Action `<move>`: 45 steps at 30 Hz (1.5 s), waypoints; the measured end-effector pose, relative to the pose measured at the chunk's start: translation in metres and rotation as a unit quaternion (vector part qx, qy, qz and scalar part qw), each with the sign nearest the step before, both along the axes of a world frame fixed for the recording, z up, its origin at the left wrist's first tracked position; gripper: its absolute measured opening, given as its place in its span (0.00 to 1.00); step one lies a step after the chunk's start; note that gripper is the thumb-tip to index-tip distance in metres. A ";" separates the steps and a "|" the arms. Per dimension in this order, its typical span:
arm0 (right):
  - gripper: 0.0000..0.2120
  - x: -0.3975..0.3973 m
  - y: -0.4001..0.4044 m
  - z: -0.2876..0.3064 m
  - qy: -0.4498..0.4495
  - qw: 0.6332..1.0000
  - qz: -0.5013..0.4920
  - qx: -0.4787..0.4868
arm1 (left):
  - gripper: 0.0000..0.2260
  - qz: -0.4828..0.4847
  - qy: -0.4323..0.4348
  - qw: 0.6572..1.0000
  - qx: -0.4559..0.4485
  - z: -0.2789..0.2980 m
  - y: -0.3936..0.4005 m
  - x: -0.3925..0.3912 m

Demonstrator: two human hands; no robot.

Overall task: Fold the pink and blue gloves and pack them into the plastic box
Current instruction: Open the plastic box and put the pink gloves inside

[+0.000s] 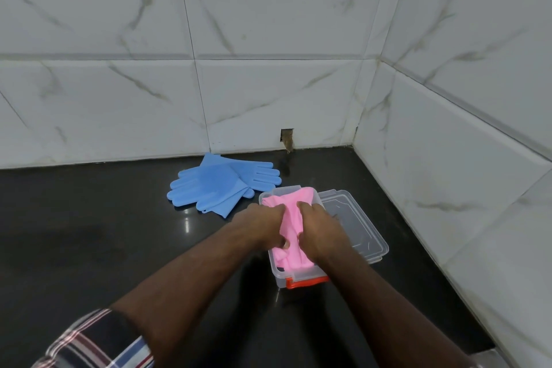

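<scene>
The folded pink gloves [291, 219] lie inside the clear plastic box [279, 273], which has an orange latch [306, 281] on its near end. My left hand [263, 225] grips the gloves from the left with curled fingers. From the right, my right hand [321, 228] grips them the same way. Both hands sit down in the box over the gloves. Two blue gloves [222, 185] lie flat and overlapping on the black counter, behind and left of the box.
The clear lid [355, 224] lies flat just right of the box. The black counter [89, 233] ends at white marble-tiled walls behind and on the right, forming a corner. A small hole [287, 137] shows in the back wall tile.
</scene>
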State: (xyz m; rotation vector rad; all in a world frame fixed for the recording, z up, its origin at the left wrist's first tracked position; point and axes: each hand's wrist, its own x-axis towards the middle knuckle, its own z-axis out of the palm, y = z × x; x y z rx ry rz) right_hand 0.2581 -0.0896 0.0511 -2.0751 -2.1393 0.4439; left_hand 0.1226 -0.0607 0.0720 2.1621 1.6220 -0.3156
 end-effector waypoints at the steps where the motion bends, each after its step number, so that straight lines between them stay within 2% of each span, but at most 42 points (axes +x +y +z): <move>1: 0.22 0.000 -0.001 -0.003 -0.004 1.000 0.005 0.006 | 0.30 -0.011 0.017 1.000 0.009 -0.003 0.000 0.001; 6: 0.15 -0.004 -0.003 -0.017 -0.026 0.999 0.025 -0.008 | 0.29 -0.070 0.081 0.993 0.044 -0.013 -0.003 0.006; 11: 0.23 -0.002 0.002 -0.004 -0.065 0.996 0.033 -0.061 | 0.30 -0.093 0.123 0.982 0.113 -0.010 -0.004 0.002; 15: 0.21 0.010 0.015 0.021 -0.143 0.989 0.041 0.023 | 0.26 -0.103 0.083 0.978 0.162 -0.005 0.004 -0.004; 17: 0.20 0.016 0.023 0.028 -0.195 0.977 0.075 0.045 | 0.27 -0.125 0.071 0.978 0.148 -0.004 0.004 -0.001; 21: 0.23 0.024 0.034 0.025 -0.268 0.948 0.171 -0.013 | 0.26 -0.156 0.095 0.977 0.114 -0.008 0.003 0.005; 24: 0.28 0.025 0.037 0.018 -0.308 0.931 0.190 -0.048 | 0.29 -0.168 0.136 0.972 0.094 -0.010 0.005 0.010; 28: 0.31 0.021 0.039 0.006 -0.357 0.911 0.201 -0.036 | 0.30 -0.173 0.180 0.964 0.092 -0.014 0.010 0.020; 33: 0.35 0.021 0.040 -0.001 -0.368 0.907 0.202 -0.038 | 0.30 -0.169 0.200 0.959 0.107 -0.023 0.013 0.026; 37: 0.34 0.023 0.039 -0.006 -0.370 0.905 0.209 -0.030 | 0.31 -0.165 0.197 0.959 0.122 -0.029 0.013 0.028; 42: 0.31 0.031 0.045 -0.003 -0.320 0.925 0.196 -0.059 | 0.21 -0.156 0.151 0.971 0.096 -0.020 0.015 0.024; 45: 0.34 0.035 0.046 0.002 -0.311 0.923 0.206 -0.090 | 0.24 -0.154 0.139 0.977 0.042 -0.014 0.011 0.027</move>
